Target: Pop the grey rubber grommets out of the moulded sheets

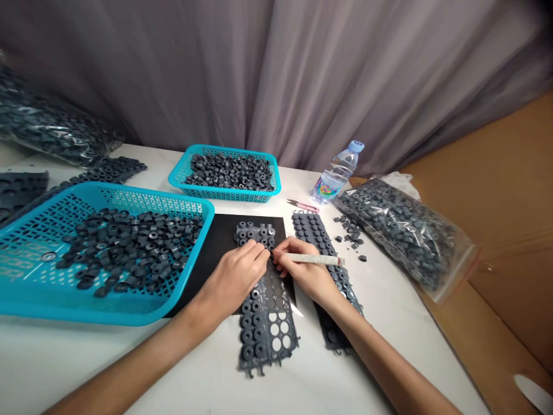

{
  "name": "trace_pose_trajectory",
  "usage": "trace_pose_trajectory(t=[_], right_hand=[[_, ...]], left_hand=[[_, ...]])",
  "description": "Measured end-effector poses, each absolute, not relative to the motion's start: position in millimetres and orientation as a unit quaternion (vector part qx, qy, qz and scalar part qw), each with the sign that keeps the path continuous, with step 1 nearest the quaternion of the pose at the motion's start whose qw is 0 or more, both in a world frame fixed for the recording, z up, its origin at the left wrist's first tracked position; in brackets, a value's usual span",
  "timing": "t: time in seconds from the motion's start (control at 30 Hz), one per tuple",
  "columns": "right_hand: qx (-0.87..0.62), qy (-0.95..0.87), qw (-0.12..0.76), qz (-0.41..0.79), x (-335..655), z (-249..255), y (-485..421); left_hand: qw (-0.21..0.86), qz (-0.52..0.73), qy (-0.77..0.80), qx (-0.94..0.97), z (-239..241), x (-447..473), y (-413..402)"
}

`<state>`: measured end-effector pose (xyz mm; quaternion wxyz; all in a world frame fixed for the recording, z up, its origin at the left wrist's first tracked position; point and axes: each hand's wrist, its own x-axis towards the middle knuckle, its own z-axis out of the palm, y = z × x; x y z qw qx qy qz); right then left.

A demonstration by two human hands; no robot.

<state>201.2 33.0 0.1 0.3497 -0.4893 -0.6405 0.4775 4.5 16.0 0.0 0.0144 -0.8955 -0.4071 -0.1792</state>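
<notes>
A grey rubber sheet (264, 323) of moulded rings lies on a black mat (224, 236) in front of me. My left hand (235, 275) rests on the sheet, fingers curled and pinching at a ring near its upper part. My right hand (302, 274) is closed round a thin white-wrapped tool (313, 259), its tip pressed to the sheet beside the left fingertips. Several holes in the sheet are empty near its lower right. A second ring sheet (317, 233) lies to the right, partly under my right forearm.
A large blue basket (26, 288) of loose grey rings sits at left, a smaller blue basket (224, 193) behind. A clear bag of rings (404, 230), a water bottle (337, 173), small pink scissors (302, 204) and scattered rings (352, 233) lie right. More sheets (112, 167) and a bag (47, 129) sit far left.
</notes>
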Motion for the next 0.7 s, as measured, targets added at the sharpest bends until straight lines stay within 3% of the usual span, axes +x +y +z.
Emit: trace_pose_trajectory(t=[0.43, 0.7], right_hand=[[-0.484, -0.615, 0.366, 0.504, 201.4, -1.7, 34.1], [-0.495, -0.666, 0.34, 0.443, 199.1, 3.7, 29.8]], left_hand=[[-0.043, -0.234, -0.43, -0.871, 0.6, -0.1, 20.7], [-0.017, -0.21, -0.44, -0.873, -1.7, 2.9, 18.4]])
